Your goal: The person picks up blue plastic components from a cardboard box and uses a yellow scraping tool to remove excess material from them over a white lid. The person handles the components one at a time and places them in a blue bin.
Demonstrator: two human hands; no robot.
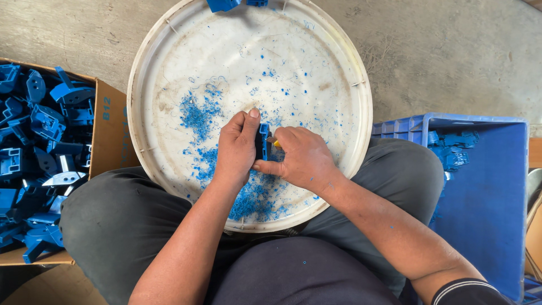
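My left hand (236, 148) grips a small blue plastic part (263, 141) upright over a round white tray (169, 85) that rests on my lap. My right hand (302, 158) presses against the part's right side and holds a small tool with a yellow bit (276, 143), mostly hidden by the fingers. Blue plastic shavings (197, 116) are scattered over the tray, thickest under and left of my hands.
A cardboard box (107, 127) full of blue plastic parts stands at my left. A blue plastic crate (485, 186) with a few blue parts sits at my right. Two blue parts (223, 4) lie at the tray's far rim. Concrete floor lies beyond.
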